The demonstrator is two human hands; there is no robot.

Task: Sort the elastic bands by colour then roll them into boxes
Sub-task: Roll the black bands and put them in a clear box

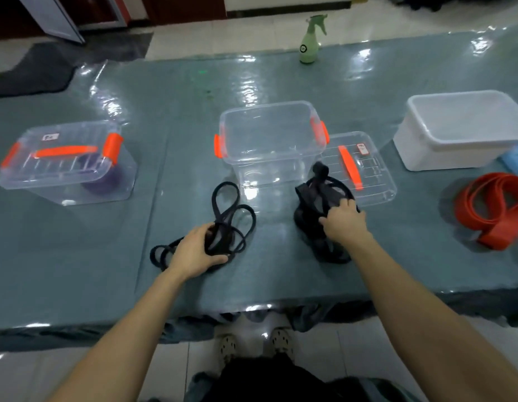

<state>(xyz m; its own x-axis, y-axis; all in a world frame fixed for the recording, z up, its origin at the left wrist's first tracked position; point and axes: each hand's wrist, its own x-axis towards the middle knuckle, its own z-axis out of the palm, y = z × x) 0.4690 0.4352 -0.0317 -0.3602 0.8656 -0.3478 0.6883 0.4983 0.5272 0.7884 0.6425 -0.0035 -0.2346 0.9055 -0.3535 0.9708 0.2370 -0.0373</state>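
Note:
Thin black elastic bands (231, 216) lie in loops on the table in front of the open clear box (269, 140). My left hand (194, 253) grips this bundle at its near side. A bundle of wider black bands (313, 204) stands to the right, and my right hand (343, 221) grips it from the right side. Wide orange bands (493, 210) lie in a heap at the far right. A closed clear box (66, 163) at the left holds a purple roll (107, 181).
The open box's lid (359, 166) with an orange handle lies right of it. A white tub (461, 129) stands at the back right, a blue object (516, 161) beside it. A green spray bottle (310, 39) stands at the table's far edge. The table's near edge runs just before my feet.

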